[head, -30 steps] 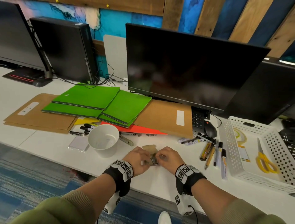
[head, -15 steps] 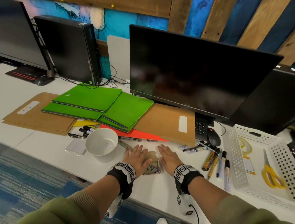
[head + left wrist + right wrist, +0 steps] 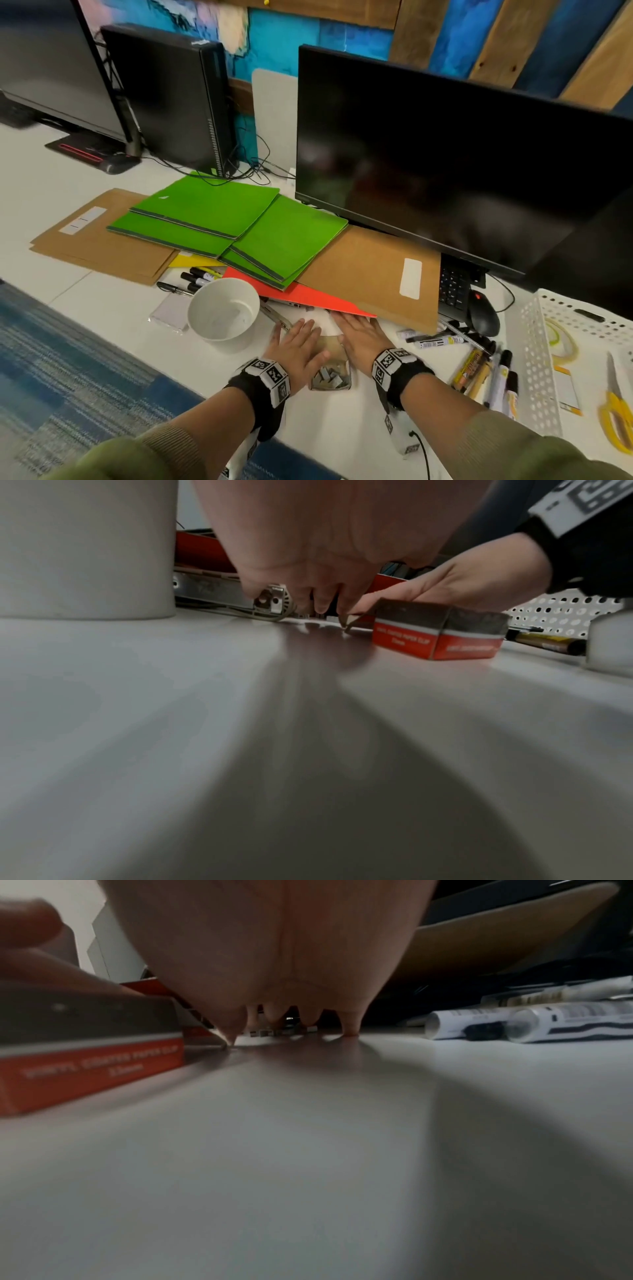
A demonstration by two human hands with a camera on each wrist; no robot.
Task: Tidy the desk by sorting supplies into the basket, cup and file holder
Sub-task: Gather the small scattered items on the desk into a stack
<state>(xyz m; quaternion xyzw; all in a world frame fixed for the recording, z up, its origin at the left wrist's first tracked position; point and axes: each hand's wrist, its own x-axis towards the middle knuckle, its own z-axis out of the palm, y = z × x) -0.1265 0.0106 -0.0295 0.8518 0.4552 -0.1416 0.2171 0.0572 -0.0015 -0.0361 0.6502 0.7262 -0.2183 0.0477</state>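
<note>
A small open paper-clip box (image 3: 330, 371), red-sided (image 3: 435, 635) (image 3: 85, 1053), sits on the white desk between my hands, with grey clips inside. My left hand (image 3: 297, 346) lies flat on the desk just left of it, fingers straight. My right hand (image 3: 359, 334) lies flat just right of it, fingertips (image 3: 351, 1028) on the desk near the red folder (image 3: 301, 294). A few loose clips (image 3: 267, 1033) lie beyond my right fingers. The white cup (image 3: 223, 308) stands left of my left hand. The white perforated basket (image 3: 534, 359) is at the far right.
Green notebooks (image 3: 219, 222) and brown envelopes (image 3: 373, 274) are stacked under the monitor (image 3: 445, 154). Markers and pens (image 3: 486, 370) lie between my right hand and the basket. Yellow scissors (image 3: 616, 411) lie in the basket. A mouse (image 3: 483, 315) and more markers (image 3: 198, 275) sit behind.
Both hands have let go of the clip box and spread flat on the desk on either side of it, reaching forward toward the red folder.
</note>
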